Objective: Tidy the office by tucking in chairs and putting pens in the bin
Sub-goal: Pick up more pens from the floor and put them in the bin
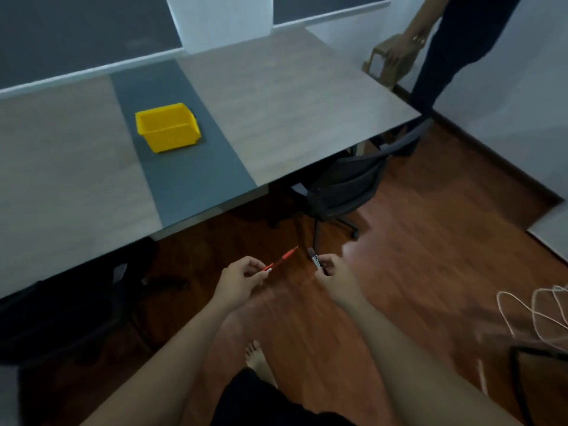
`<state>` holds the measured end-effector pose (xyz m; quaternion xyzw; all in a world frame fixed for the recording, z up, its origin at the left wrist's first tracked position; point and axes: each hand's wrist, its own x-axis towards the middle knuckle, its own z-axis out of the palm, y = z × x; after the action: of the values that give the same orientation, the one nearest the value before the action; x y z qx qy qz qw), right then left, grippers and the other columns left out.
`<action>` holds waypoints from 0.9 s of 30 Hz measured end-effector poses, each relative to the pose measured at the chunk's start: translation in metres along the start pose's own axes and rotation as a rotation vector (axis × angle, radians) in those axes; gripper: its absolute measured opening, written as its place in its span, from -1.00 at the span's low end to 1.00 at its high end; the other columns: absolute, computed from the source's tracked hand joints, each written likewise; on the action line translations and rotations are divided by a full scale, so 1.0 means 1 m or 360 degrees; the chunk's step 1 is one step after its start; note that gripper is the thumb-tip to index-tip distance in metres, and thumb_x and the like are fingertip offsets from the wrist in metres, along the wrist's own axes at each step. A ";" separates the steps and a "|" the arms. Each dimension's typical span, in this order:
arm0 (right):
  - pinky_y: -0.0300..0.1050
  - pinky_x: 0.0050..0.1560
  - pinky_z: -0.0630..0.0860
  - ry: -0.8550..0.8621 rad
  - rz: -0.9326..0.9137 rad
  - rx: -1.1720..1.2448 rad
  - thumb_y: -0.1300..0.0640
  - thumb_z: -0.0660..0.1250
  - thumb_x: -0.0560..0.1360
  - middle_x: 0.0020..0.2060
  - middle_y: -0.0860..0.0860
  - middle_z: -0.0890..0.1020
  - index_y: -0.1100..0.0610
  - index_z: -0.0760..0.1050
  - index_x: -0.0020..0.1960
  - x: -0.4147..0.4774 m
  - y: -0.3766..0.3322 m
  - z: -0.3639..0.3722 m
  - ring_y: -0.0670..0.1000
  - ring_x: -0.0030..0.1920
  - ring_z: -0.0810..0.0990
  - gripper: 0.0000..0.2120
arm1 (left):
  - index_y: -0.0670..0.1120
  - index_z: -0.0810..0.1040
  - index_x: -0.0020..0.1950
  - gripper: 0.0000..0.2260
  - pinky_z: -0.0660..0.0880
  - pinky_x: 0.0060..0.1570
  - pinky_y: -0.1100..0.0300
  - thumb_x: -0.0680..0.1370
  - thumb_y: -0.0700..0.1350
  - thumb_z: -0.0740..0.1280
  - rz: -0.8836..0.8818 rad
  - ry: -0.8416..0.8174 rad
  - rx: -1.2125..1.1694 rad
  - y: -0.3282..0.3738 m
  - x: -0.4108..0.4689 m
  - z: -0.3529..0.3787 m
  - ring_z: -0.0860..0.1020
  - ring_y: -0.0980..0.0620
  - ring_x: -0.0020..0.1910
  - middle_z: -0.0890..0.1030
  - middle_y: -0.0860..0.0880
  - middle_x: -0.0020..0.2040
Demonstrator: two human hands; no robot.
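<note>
My left hand (pixel 239 278) pinches a red pen (pixel 282 259) by its white end, tip pointing up and right over the wooden floor. My right hand (pixel 335 272) is closed around a short dark marker (pixel 315 258) with a white label. Both hands hover in front of the desk, apart from each other. A yellow bin (pixel 167 126) stands on the grey strip of the desk (pixel 307 118), well beyond the hands; nothing shows inside it. A black office chair (pixel 347 182) is pushed partly under the desk's right side. Another dark chair (pixel 61 309) sits under the left side.
Another person (pixel 455 50) stands at the desk's far right corner with a hand on a cardboard box (pixel 384 63). White cord loops (pixel 538 312) hang at the right edge above a dark frame. My bare foot (pixel 256 358) is on the wooden floor below.
</note>
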<state>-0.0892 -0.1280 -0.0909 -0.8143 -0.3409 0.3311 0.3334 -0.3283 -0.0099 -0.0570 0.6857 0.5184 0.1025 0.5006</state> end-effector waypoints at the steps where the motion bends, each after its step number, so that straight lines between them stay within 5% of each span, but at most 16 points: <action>1: -0.17 -0.09 0.51 -0.0011 -0.0028 -0.0012 0.06 0.45 0.50 0.00 -0.11 0.67 -0.15 0.62 0.16 0.012 -0.014 0.008 -0.10 -0.06 0.67 -0.74 | 0.12 0.69 0.00 -0.92 0.59 -0.15 0.20 0.57 -0.03 0.55 -0.0023 0.0020 -0.0003 -0.004 0.010 -0.013 0.73 0.16 -0.17 0.77 0.10 -0.16; 5: -0.38 -0.27 0.47 -0.0076 -0.0099 -0.0019 0.11 0.46 0.56 0.03 -0.14 0.66 -0.08 0.62 0.22 0.056 -0.064 0.033 -0.17 -0.08 0.65 -0.76 | 0.11 0.68 0.04 -0.93 0.50 -0.18 0.33 0.59 -0.01 0.52 -0.0037 0.0072 0.0019 -0.008 0.045 -0.060 0.71 0.24 -0.16 0.77 0.10 -0.12; 14: -0.52 -0.20 0.47 -0.0277 -0.0196 -0.0063 0.16 0.48 0.59 0.07 -0.08 0.68 0.05 0.62 0.30 0.152 -0.133 0.074 -0.25 -0.02 0.62 -0.71 | 0.10 0.69 0.03 -0.91 0.51 -0.17 0.26 0.57 -0.04 0.55 -0.0165 0.0293 -0.0151 -0.023 0.119 -0.125 0.75 0.15 -0.17 0.78 0.12 -0.16; 21: -0.39 -0.21 0.43 -0.0481 -0.0347 -0.0081 0.14 0.46 0.60 0.09 -0.08 0.67 0.03 0.61 0.30 0.251 -0.183 0.089 -0.06 0.08 0.64 -0.72 | 0.01 0.69 0.07 -0.87 0.65 -0.08 0.16 0.56 -0.09 0.57 -0.0327 0.0504 -0.0373 -0.015 0.179 -0.149 0.78 0.06 -0.16 0.80 0.05 -0.11; 27: -0.37 -0.44 0.42 -0.0589 -0.0379 -0.0089 0.16 0.45 0.60 -0.08 -0.05 0.68 0.00 0.60 0.23 0.326 -0.221 0.094 -0.09 -0.28 0.59 -0.78 | -0.07 0.68 0.10 -0.89 0.57 -0.22 0.33 0.60 -0.13 0.52 -0.0376 0.0665 -0.0492 0.015 0.222 -0.165 0.77 -0.01 -0.13 0.80 -0.02 -0.07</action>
<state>-0.0567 0.2757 -0.0751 -0.7026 -0.4990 0.4235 0.2793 -0.3299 0.2671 -0.0508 0.5002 0.6648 0.2603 0.4900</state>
